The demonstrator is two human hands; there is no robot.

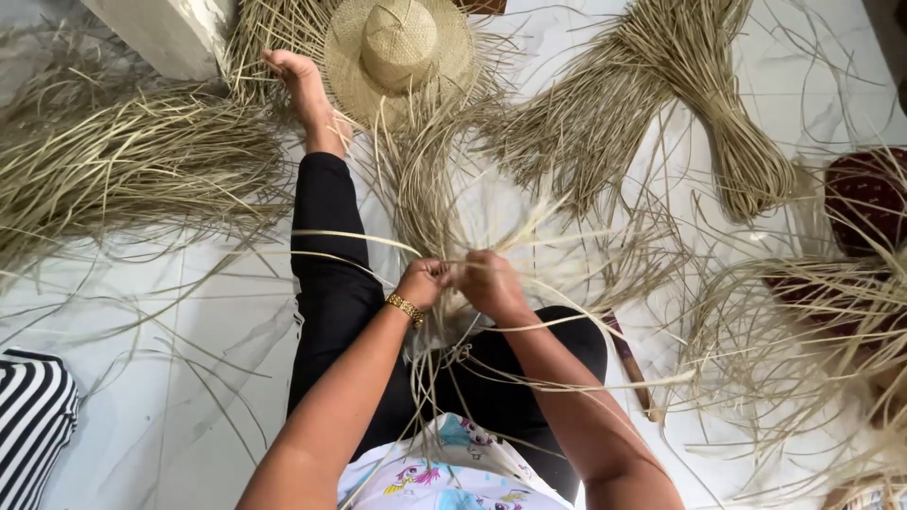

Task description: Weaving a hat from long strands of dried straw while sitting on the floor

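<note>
Both hands meet at the centre of the frame: the left hand [422, 281], gold bracelet [405, 308] at the wrist, is clenched on a clump of pale straw strands [430, 203], and the right hand [488, 280] is pinched closed on the same strands just beside it. The strands fan upward from the grip toward a woven straw hat [398, 54] lying at top centre on the white marble floor [189, 312]. One black-trousered leg stretches to the upper left, bare foot [300, 87] by the hat's brim. A tied straw bundle [699, 104] sits upper right, loose straw [113, 161] heaps at left. A striped black-and-white cloth [33, 420] shows lower left, and a dark red patterned cloth [864, 194] at the right edge.
</note>
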